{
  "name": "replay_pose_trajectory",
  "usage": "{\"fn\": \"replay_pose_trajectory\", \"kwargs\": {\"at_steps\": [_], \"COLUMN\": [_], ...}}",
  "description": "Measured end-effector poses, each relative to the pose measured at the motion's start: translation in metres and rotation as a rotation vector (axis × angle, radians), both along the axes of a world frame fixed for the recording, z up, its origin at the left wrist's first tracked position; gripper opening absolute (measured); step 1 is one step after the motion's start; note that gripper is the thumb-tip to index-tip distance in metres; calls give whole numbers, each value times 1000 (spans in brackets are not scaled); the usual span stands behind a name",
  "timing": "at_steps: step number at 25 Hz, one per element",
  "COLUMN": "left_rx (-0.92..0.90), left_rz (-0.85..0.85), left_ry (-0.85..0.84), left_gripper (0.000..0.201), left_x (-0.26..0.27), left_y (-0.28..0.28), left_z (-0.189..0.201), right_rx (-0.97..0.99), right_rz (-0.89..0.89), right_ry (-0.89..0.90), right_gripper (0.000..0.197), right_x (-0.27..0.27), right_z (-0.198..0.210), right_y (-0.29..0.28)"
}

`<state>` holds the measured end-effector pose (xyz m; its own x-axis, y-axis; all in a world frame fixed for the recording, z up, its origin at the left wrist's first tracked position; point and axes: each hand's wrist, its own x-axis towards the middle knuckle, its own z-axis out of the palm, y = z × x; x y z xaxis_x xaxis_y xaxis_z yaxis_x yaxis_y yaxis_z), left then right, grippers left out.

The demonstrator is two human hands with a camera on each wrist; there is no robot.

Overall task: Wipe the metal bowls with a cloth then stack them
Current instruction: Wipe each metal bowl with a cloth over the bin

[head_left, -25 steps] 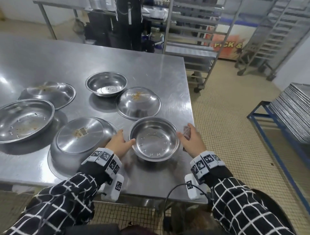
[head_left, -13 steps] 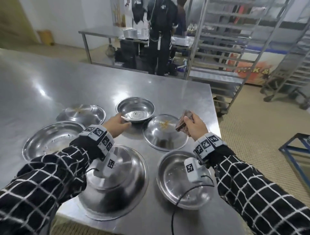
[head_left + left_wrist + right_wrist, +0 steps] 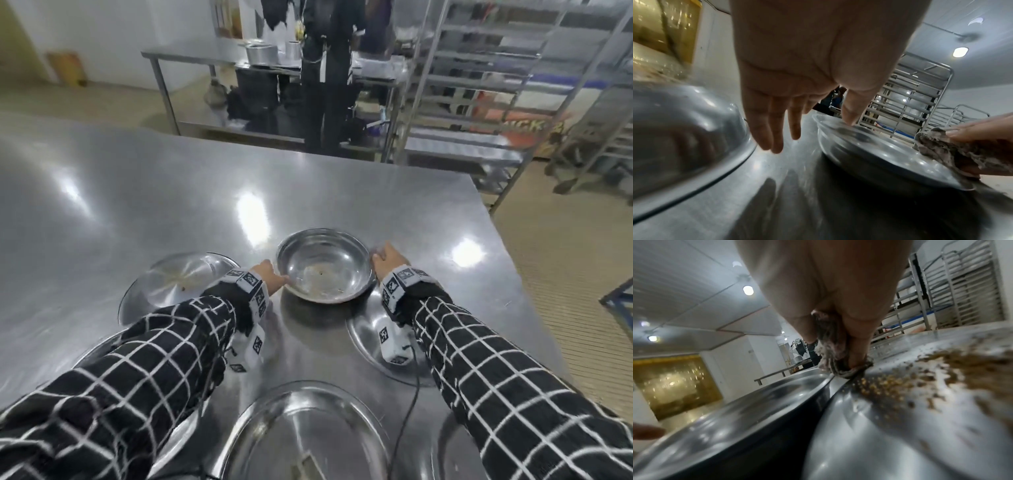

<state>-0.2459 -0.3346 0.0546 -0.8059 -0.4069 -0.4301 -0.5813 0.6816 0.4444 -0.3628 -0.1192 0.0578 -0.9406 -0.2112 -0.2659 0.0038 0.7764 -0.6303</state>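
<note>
A small upright metal bowl (image 3: 325, 270) with crumbs inside sits mid-table between my hands, a dark shadow under it. My left hand (image 3: 270, 275) is at its left rim. In the left wrist view the thumb touches the rim of that bowl (image 3: 879, 151) while the fingers (image 3: 772, 129) point straight down beside it. My right hand (image 3: 387, 260) grips a crumpled grey-brown cloth (image 3: 838, 356) and presses it on the bowl's right rim. The cloth (image 3: 953, 154) also shows in the left wrist view.
Upside-down bowls lie around: one at the left (image 3: 178, 277), one with crumbs under my right wrist (image 3: 366, 335), a large one at the front (image 3: 308, 431). The steel table (image 3: 137, 192) ends at the right (image 3: 496, 240). Racks (image 3: 479, 85) and a standing person (image 3: 325, 68) are behind.
Both hands left the near bowl and reached to the far small bowl. The left got to its rim first. The right, holding the cloth, has come down onto its right rim.
</note>
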Motion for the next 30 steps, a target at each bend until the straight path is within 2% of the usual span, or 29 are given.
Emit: {"fn": "replay_pose_trajectory", "kwargs": {"at_steps": [2, 5, 8, 12, 16, 18, 22, 27, 30], "left_rx": [34, 130, 265, 490, 645, 699, 778, 897, 991], "left_rz": [-9, 5, 45, 259, 316, 291, 186, 44, -26], "left_ry": [-50, -64, 50, 290, 566, 654, 709, 686, 591], "left_gripper": [35, 25, 25, 38, 37, 32, 34, 26, 25], "left_x": [-12, -22, -24, -14, -1, 9, 31, 78, 107], "left_y": [-7, -13, -19, -9, 21, 47, 117, 248, 326], "left_z": [-10, -23, -31, -7, 43, 73, 118, 146, 151], "right_rx": [94, 193, 199, -34, -197, -265, -290, -278, -220], "right_rz": [49, 100, 41, -157, -255, -319, -413, -514, -571], "right_ry": [7, -18, -13, 88, 182, 225, 312, 373, 395], "right_gripper": [26, 30, 27, 31, 32, 31, 30, 16, 19], "right_x": [-11, -30, -38, -29, 0, 20, 67, 148, 197], "right_z": [-5, -12, -11, 5, 42, 68, 113, 153, 161], "right_y": [-14, -30, -37, -30, -6, 20, 100, 246, 329]}}
